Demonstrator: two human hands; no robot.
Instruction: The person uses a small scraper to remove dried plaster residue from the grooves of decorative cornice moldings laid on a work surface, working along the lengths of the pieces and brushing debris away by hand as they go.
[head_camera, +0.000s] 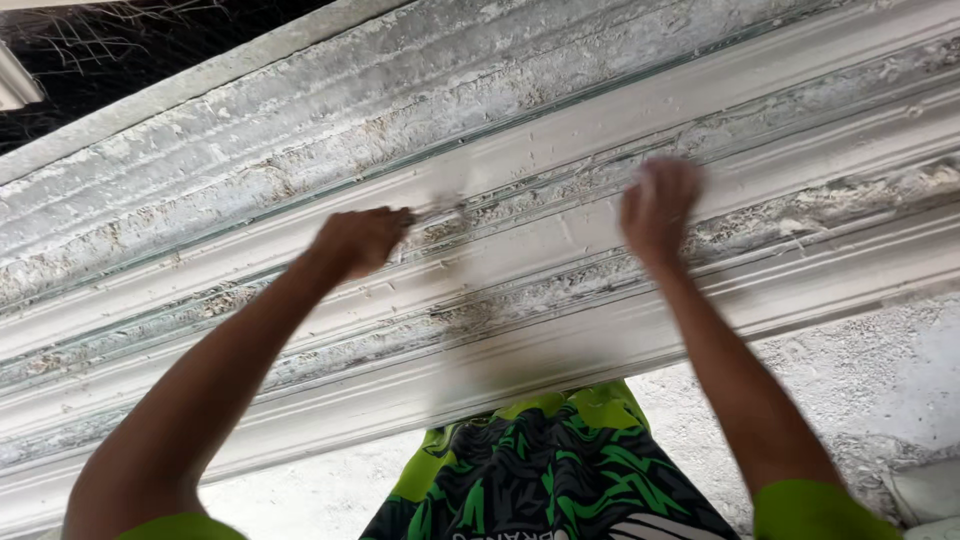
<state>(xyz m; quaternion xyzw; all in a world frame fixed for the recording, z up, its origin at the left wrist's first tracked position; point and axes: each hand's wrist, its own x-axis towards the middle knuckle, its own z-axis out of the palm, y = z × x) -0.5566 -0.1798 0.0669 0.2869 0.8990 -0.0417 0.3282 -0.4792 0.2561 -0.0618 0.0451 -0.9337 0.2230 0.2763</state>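
Moulding (560, 215), white ribbed plaster, runs diagonally mid-frame. Left hand (360, 240) fisted on a thin blurred tool (438, 210), tip against a groove. Right hand (660, 205) pressed on the profile, likely bracing; grip unclear through blur.

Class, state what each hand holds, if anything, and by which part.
Left hand grips a blurred thin tool by its near end; right hand presses the white moulding, holding unclear.
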